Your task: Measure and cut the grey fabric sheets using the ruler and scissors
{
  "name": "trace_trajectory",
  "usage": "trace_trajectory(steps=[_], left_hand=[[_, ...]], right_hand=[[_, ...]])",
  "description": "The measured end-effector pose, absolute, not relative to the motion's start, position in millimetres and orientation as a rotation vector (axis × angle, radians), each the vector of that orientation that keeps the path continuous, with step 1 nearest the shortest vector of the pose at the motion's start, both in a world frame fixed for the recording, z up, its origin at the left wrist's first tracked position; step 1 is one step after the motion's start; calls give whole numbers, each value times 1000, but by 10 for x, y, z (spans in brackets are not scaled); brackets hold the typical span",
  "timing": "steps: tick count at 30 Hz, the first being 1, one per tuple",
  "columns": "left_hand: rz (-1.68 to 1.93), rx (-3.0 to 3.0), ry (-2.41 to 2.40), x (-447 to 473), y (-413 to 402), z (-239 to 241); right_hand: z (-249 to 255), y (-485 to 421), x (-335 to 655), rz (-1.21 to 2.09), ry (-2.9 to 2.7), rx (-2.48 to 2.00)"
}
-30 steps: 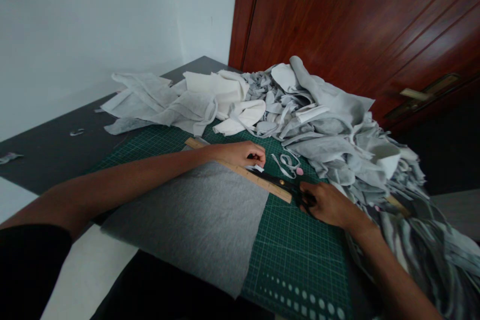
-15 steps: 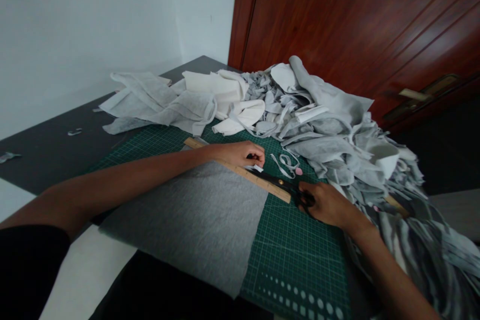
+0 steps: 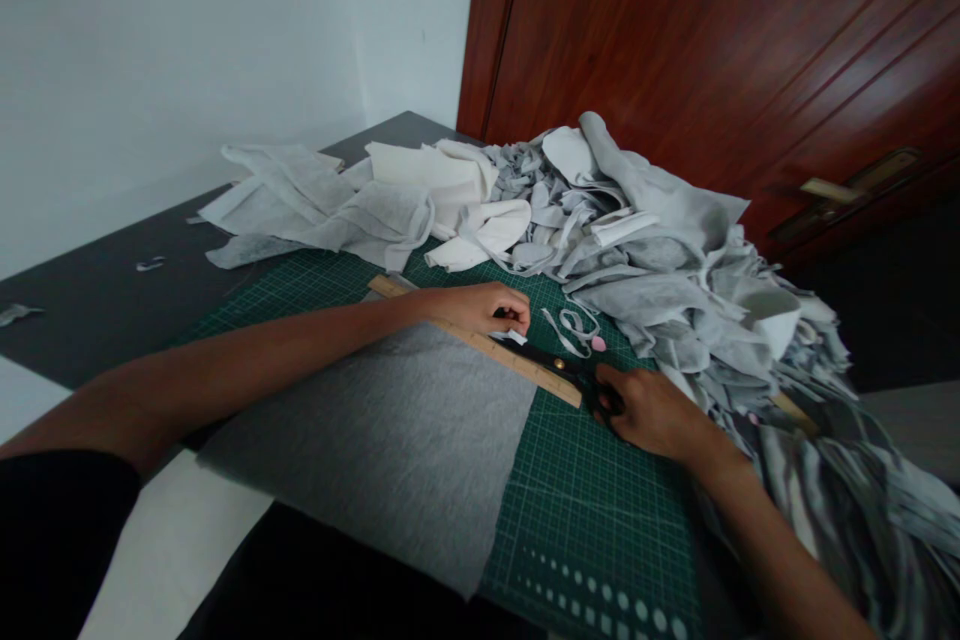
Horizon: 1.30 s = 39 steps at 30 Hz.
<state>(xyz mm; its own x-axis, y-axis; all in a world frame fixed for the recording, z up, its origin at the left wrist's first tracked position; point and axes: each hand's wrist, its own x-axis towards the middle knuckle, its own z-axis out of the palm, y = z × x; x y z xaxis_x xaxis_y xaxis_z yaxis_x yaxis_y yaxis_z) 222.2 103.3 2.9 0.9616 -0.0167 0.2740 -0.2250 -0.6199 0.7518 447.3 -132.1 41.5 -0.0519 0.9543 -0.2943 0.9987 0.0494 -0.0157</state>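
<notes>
My right hand [image 3: 651, 412] is closed round the handles of black scissors [image 3: 559, 363], whose blades point left along the far edge of a wooden ruler [image 3: 517, 360]. Grey felt-like fabric [image 3: 390, 440] lies under the ruler. My left hand [image 3: 491, 308] is beyond the ruler with its fingers pinched on a narrow strip of fabric [image 3: 513, 336] at the blade tips. The blade tips are partly hidden by the strip and the fingers. Beneath everything is a green cutting mat [image 3: 600, 480].
A large heap of grey fabric scraps [image 3: 652, 270] covers the mat's far right side. Pale cloth pieces [image 3: 322, 200] lie at the back left. A curled thin strip [image 3: 574, 325] and a pink piece [image 3: 598, 344] rest near the scissors. A wooden door [image 3: 720, 50] stands behind.
My right hand has closed a little on the scissors, and their handles have drawn closer together and shifted slightly left. My left hand, the ruler and the grey fabric stay in place.
</notes>
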Motion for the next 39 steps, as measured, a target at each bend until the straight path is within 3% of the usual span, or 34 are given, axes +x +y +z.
trace_trajectory(steps=[39], left_hand=[[279, 2174, -83, 2219, 1033, 42]], right_hand=[[404, -1265, 4402, -287, 2149, 2033]])
